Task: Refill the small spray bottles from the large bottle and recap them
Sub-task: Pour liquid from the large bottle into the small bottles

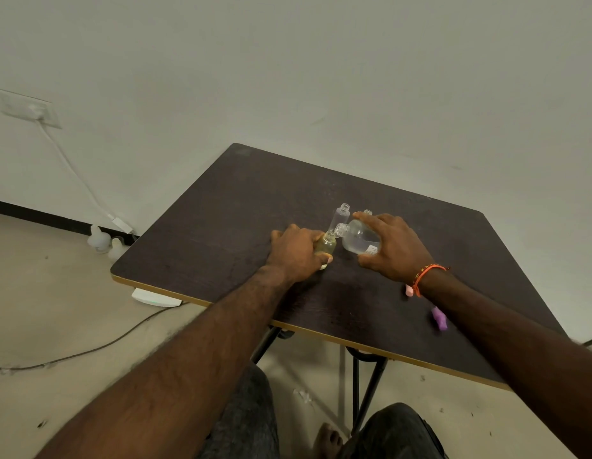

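My right hand [392,248] grips the large clear bottle [359,240], tipped to the left so its open neck meets the mouth of a small bottle [326,245] with yellowish liquid. My left hand [296,251] is wrapped around that small bottle, which stands on the dark table [222,226]. Behind them an uncapped, empty small bottle [341,215] stands upright. The top of another small bottle [367,212] shows just past my right fingers. A pink cap [409,290] and a purple cap [439,319] lie on the table by my right wrist.
The table's near edge [321,334] runs diagonally with folding legs below. On the floor at left are two white bottles [99,240], a white device [155,298] and a cable [89,351]. My knees and a bare foot are under the table.
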`<act>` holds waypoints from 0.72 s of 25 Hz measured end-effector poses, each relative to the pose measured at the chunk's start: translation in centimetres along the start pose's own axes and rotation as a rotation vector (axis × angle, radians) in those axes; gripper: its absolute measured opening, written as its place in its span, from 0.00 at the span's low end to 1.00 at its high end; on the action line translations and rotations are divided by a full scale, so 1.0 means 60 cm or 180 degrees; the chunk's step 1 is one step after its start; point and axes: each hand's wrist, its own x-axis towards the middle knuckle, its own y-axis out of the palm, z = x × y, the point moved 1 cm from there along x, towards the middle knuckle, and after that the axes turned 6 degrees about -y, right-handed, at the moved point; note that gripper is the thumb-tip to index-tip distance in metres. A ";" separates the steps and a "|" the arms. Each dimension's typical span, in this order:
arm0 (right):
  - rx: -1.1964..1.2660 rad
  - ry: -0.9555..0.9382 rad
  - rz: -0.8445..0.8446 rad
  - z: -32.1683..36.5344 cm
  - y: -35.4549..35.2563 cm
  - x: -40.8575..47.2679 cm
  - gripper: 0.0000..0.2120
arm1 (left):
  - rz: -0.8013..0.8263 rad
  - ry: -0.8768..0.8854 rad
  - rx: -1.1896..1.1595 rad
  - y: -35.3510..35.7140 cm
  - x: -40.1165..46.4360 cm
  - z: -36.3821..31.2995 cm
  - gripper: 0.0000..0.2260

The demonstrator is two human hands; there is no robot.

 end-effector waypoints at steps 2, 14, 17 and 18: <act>0.0001 -0.0008 -0.0002 0.001 0.000 0.000 0.40 | 0.0011 0.0000 0.0002 0.000 0.000 0.000 0.17; -0.0039 -0.0022 0.0020 -0.001 -0.001 0.001 0.41 | 0.0000 -0.0009 0.0062 -0.002 -0.002 -0.002 0.20; -0.0045 -0.0025 0.0029 0.000 -0.002 0.001 0.41 | 0.0010 -0.0014 0.0020 -0.002 -0.001 -0.002 0.19; -0.0050 -0.0026 0.0033 0.000 -0.002 0.000 0.41 | 0.0018 -0.0015 0.0017 -0.001 -0.001 -0.001 0.19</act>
